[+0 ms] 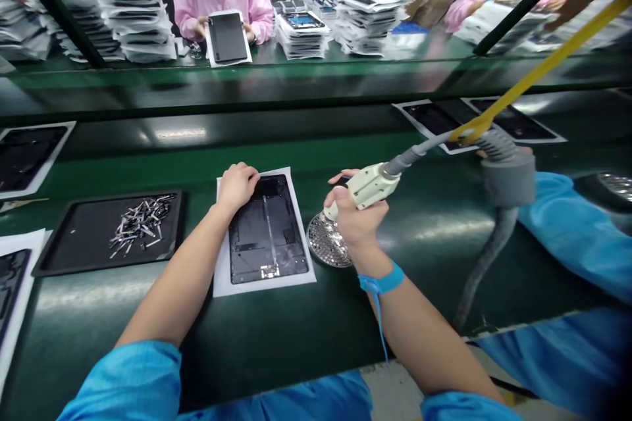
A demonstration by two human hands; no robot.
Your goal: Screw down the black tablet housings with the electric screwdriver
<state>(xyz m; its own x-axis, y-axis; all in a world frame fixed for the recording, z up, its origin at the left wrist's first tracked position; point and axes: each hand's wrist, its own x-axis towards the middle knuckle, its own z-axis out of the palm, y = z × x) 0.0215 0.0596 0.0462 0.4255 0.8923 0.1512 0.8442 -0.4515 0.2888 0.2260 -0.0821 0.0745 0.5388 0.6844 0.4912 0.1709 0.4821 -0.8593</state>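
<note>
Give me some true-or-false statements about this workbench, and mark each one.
1. The right hand holds a pale corded tool. True.
2. The small metal parts lie outside the black tray. False: they are piled inside it.
3. A blue band is around the right wrist. True.
4. The left hand is in the black tray. False: it is at the upper edge of the dark panel.
5. The dark panel lies on a white sheet. True.
</note>
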